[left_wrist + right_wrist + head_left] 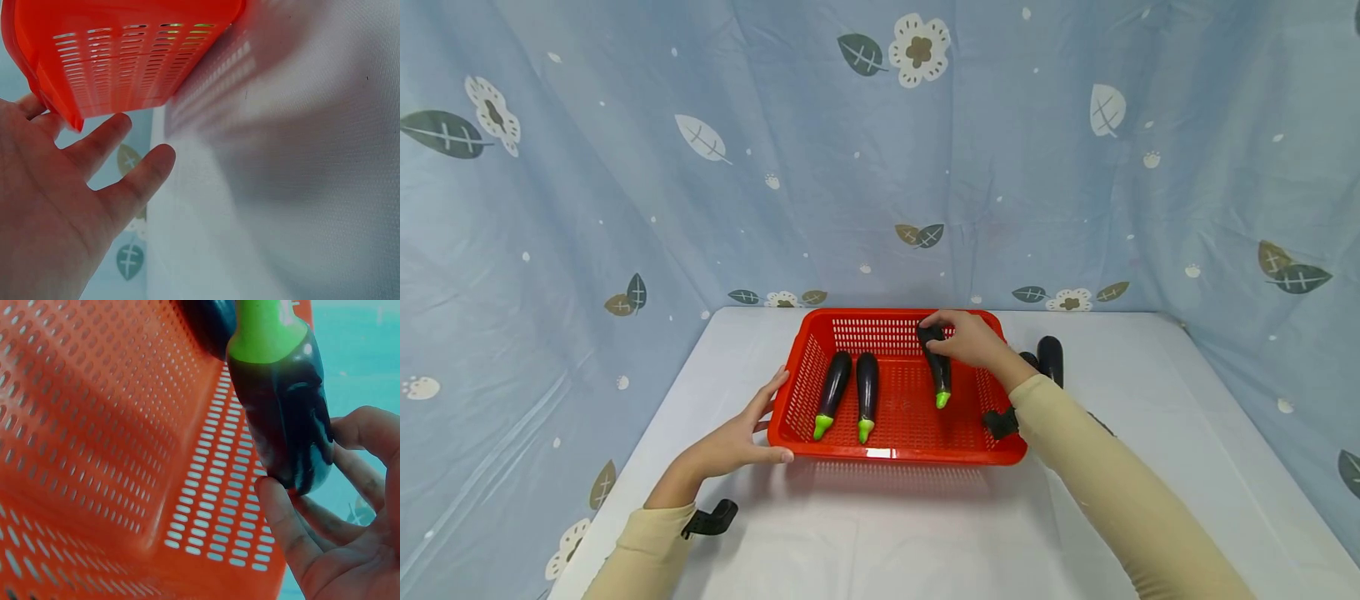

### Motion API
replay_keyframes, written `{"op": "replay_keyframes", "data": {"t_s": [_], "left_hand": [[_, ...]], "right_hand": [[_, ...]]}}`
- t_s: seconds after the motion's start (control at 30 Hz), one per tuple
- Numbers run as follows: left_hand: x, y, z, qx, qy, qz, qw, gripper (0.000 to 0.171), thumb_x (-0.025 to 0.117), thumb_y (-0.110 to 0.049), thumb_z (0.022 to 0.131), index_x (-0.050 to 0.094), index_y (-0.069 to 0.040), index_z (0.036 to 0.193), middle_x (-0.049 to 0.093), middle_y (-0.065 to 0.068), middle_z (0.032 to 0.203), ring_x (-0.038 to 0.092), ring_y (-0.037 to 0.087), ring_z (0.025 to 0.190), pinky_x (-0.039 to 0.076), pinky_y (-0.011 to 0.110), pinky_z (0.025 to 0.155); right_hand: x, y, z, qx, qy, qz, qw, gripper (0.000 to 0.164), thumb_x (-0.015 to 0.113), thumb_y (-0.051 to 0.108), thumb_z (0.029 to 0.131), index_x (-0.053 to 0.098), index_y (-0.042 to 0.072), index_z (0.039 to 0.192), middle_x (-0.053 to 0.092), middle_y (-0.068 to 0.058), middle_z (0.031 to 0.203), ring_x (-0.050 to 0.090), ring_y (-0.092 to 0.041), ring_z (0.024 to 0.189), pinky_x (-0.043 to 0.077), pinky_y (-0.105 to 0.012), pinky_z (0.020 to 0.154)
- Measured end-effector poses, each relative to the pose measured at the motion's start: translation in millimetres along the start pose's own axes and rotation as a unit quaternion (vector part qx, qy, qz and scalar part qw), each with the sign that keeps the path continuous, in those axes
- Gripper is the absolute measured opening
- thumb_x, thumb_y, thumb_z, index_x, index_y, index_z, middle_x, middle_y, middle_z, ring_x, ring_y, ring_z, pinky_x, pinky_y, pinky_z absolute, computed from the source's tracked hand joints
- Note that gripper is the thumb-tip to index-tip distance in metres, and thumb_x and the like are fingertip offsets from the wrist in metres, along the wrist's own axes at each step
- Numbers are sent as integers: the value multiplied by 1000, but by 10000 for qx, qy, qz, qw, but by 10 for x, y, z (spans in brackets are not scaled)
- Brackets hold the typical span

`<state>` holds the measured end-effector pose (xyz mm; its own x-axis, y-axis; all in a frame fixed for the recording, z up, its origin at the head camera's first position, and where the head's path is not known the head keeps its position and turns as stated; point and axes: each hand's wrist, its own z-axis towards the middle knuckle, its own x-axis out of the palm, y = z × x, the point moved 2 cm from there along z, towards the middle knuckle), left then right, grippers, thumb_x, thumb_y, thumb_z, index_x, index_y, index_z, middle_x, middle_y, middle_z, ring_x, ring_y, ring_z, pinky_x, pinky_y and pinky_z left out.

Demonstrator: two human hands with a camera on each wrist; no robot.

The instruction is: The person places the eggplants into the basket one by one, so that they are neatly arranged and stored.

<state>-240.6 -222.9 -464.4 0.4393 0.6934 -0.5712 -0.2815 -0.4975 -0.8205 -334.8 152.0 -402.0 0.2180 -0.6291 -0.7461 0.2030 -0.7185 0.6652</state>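
My right hand (967, 340) pinches the far, rounded end of a dark eggplant (937, 364) over the right part of a red plastic basket (895, 455). In the right wrist view, thumb and fingers hold that eggplant (284, 419), its bright green stem end pointing away from the palm. Two more eggplants lie side by side in the basket's left half, one eggplant (833, 392) beside another eggplant (867, 392), green ends toward me. At the basket's left end my left hand (737, 437) touches the rim, its fingers spread and fairly straight in the left wrist view.
Right of the basket, a dark eggplant (1051, 360) lies on the white tabletop (1150, 400), with another eggplant (1028, 359) partly hidden by my right arm. A blue patterned curtain (880, 167) hangs behind and along both sides of the table.
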Motion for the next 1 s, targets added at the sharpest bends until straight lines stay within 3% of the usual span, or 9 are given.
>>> {"op": "replay_keyframes", "data": {"t_s": [0.73, 1.0], "left_hand": [[6, 14, 4, -3, -10, 28, 10000, 110, 78, -30, 74, -2, -31, 149, -7, -14, 154, 22, 26, 138, 34, 53, 100], [17, 17, 2, 4, -18, 2, 10000, 110, 78, -31, 74, -2, -30, 149, -7, -13, 154, 23, 27, 137, 33, 53, 100]], "right_hand": [[394, -21, 251, 27, 503, 66, 9987, 29, 67, 22, 85, 65, 20, 114, 58, -7, 117, 53, -22, 101, 51, -32, 80], [529, 45, 274, 168, 752, 230, 9968, 30, 67, 20, 85, 65, 18, 115, 59, -7, 114, 57, -20, 87, 52, -28, 69]]}}
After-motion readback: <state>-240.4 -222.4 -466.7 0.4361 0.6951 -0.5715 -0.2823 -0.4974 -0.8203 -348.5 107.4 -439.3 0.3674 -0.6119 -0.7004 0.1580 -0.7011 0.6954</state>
